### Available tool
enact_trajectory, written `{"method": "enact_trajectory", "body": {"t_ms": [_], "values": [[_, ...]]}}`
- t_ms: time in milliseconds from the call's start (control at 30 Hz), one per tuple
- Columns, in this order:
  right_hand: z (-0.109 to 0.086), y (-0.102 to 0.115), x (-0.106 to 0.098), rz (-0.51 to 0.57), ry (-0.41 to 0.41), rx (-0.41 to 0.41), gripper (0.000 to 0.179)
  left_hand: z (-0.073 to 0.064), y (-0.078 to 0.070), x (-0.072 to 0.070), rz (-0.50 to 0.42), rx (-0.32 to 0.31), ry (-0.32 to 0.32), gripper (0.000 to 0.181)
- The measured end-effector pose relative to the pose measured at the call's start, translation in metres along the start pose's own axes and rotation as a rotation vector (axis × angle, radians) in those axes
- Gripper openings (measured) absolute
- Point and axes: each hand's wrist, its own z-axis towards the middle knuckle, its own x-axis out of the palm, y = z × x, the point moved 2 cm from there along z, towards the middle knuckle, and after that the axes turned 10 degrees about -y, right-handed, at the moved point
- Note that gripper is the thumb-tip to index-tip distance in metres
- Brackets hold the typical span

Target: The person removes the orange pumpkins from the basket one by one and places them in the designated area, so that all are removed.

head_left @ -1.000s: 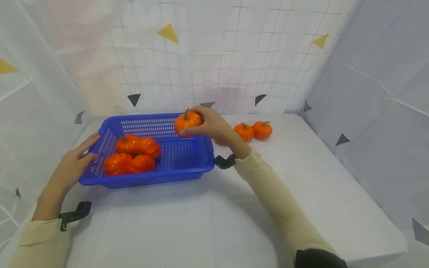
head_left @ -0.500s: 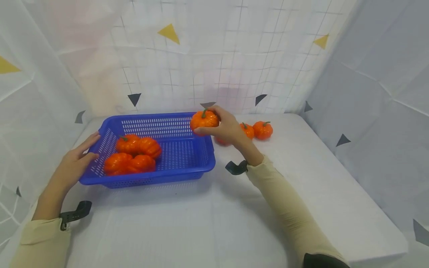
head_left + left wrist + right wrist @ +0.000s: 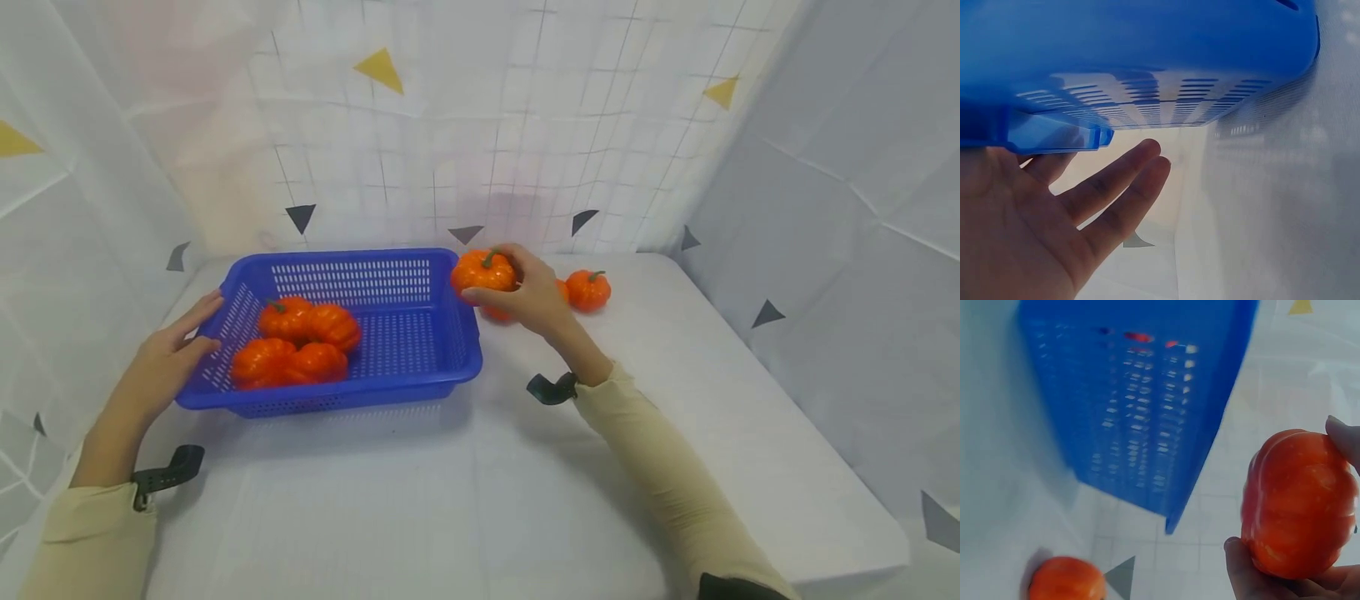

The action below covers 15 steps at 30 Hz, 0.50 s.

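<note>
My right hand (image 3: 538,293) pinches a small orange pumpkin (image 3: 482,276) with a green stem, held up at the right rim of the blue plastic basket (image 3: 408,385). In the right wrist view, thumb and fingers press the sides of the held pumpkin (image 3: 1300,503), beside the basket wall (image 3: 1141,412). My left hand (image 3: 162,364) rests against the basket's left rim. Its fingers look nearly straight in the left wrist view, where the hand (image 3: 1041,219) lies under the basket rim. Several orange pumpkins (image 3: 309,325) sit in the left part of the basket.
On the white table (image 3: 360,500), a pumpkin (image 3: 588,291) stands behind and right of my right hand. Other pumpkins there are partly hidden by the hand. White sheets (image 3: 465,125) with yellow and dark triangles enclose the back and sides.
My right hand has moved right with the pumpkin, from above the basket's right part to its right rim. The left hand and the basket have stayed in place.
</note>
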Motion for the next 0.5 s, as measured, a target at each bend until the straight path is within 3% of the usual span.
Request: {"method": "enact_trajectory", "body": {"t_ms": [500], "values": [[-0.017, -0.033, -0.016, -0.138, -0.104, 0.033, 0.079, 0.0, -0.001, 0.001, 0.006, -0.001, 0.0, 0.06]]}}
